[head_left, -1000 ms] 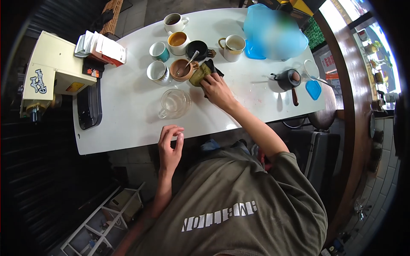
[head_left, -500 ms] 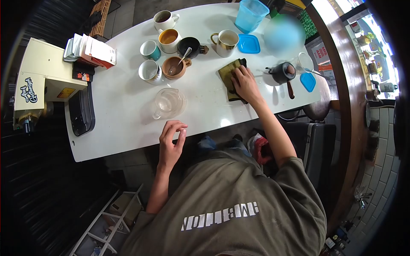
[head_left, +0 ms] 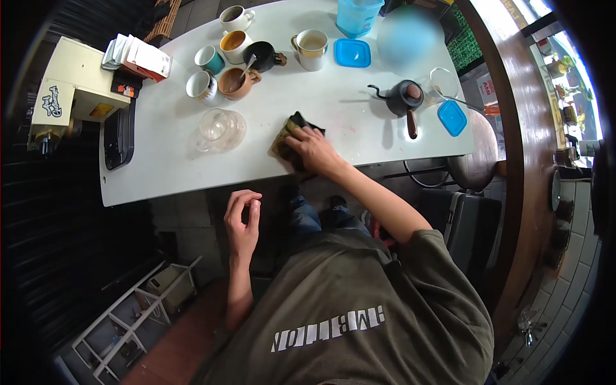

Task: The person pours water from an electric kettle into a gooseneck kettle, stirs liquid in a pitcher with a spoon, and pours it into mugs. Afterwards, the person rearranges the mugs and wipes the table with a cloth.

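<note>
My right hand (head_left: 309, 149) is on a folded olive-and-black cloth (head_left: 282, 146), pressing it against the white table (head_left: 359, 138) near its front edge. Its fingers bend over the cloth and hide part of it. Off the table's front edge hovers my left hand (head_left: 242, 221), empty, fingers loosely curled and thumb a little apart. A clear glass jug (head_left: 220, 130) stands left of the cloth. To the cloth's right is a dark gooseneck kettle (head_left: 404, 97) with a wooden handle.
Several cups stand at the back left, among them a brown mug (head_left: 236, 85) with a spoon and a black cup (head_left: 261, 58). A gold-handled mug (head_left: 312, 51), blue lid (head_left: 352, 53) and blue container (head_left: 357, 18) stand farther back. Another blue lid (head_left: 452, 118) lies right.
My right hand has slid the cloth left and toward the table's front edge. The left hand stays loosely curled off the edge. The whole view has shifted a little.
</note>
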`<state>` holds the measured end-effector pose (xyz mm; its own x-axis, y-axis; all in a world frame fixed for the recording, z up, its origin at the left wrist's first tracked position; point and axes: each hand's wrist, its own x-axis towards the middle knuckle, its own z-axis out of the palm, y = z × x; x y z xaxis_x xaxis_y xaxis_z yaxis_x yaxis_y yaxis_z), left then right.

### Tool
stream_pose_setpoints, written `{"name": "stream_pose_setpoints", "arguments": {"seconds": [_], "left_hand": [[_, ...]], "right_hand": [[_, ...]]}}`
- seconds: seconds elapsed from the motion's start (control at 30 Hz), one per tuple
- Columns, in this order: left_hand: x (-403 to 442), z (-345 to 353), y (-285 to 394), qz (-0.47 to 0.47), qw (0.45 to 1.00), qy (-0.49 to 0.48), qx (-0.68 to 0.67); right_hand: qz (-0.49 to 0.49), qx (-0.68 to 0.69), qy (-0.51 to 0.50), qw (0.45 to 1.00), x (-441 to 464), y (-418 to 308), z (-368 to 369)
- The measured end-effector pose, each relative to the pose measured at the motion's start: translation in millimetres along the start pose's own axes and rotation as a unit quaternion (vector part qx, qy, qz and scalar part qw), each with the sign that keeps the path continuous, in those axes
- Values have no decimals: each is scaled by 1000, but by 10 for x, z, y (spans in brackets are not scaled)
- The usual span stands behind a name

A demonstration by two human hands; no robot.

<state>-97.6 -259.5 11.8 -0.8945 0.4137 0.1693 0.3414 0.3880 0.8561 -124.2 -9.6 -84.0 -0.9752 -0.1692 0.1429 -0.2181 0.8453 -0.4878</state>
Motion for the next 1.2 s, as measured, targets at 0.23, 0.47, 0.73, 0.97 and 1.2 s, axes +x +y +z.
{"name": "stream_pose_setpoints", "arguments": {"seconds": [0.23,0.47,0.73,0.97,1.2], "left_hand": [[-623,373,237,-39,999,24,16],[-796,536,370,-53,998,33,-1],[-931,276,261,-86,996,37,4],[-985,296,189,-99,993,52,-32],[-857,261,198,-74,996,30,-46]], "right_hand": [[90,22,230,969,-438,892,-478],[19,-80,212,974,48,480,-57],[139,19,184,973,-939,595,-536],[103,-4,193,976,-52,399,-58],[65,28,192,979,-826,443,-221]]}}
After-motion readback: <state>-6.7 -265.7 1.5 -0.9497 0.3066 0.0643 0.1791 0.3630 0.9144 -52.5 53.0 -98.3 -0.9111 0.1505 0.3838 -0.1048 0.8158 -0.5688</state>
